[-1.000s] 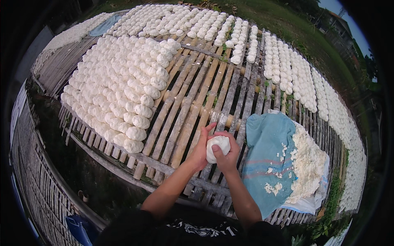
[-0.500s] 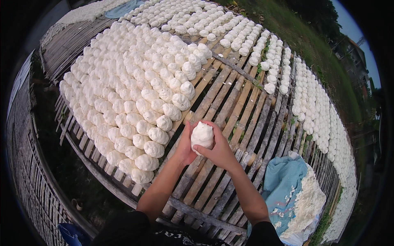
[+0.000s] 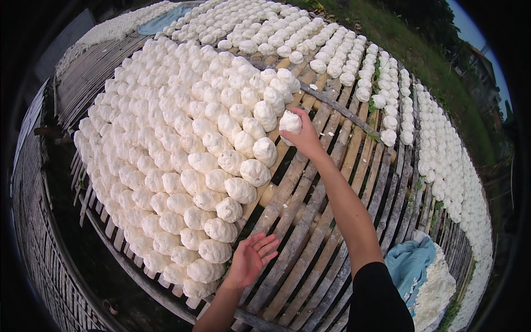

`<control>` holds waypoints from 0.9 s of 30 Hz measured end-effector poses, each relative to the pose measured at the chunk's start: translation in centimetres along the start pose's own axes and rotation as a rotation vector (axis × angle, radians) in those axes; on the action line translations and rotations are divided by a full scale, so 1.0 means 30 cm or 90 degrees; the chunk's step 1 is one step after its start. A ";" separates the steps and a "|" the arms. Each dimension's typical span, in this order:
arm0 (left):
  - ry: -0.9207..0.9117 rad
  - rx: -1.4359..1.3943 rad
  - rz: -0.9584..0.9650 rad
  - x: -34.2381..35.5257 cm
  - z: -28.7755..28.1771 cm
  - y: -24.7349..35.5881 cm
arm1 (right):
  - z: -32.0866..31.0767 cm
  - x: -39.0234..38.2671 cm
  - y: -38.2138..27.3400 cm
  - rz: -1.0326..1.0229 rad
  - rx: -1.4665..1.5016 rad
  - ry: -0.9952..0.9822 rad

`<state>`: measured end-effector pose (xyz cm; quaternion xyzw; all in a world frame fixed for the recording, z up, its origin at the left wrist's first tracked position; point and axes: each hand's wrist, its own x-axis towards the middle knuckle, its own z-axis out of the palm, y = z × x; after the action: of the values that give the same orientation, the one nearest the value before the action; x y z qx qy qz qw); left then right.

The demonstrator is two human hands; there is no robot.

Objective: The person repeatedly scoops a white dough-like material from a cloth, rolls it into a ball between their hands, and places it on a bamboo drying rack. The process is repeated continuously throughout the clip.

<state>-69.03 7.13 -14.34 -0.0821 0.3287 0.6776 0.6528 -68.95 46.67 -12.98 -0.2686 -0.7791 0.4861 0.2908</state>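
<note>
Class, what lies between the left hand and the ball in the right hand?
In the head view, bamboo slats lie between the left hand and the held ball.

We note soft, diffuse daylight, no hard shadows. White lumps [image 3: 255, 172] read brightest, their far rows losing detail; gaps between bamboo slats [image 3: 296, 193] go near black. Fisheye bends our edges; trees [image 3: 423, 25] dim, corners black.

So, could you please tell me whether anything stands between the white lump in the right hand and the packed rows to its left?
Nothing visible does. The right hand holds the white lump over the bamboo slats, close beside the packed rows. The left hand is open, lower down, outside that gap.
</note>
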 end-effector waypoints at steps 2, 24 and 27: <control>0.007 -0.017 0.000 -0.011 -0.022 -0.018 | 0.045 0.024 0.038 -0.107 -0.116 -0.033; 0.116 -0.003 -0.022 -0.308 -0.175 -0.118 | 0.126 0.077 0.037 0.262 -0.105 -0.024; 0.123 0.002 -0.016 -0.294 -0.172 -0.105 | 0.093 0.052 0.033 0.327 0.044 -0.013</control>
<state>-66.53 -3.27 -14.62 -0.1499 0.3899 0.6575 0.6270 -71.88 46.46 -14.58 -0.4424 -0.6713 0.5730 0.1591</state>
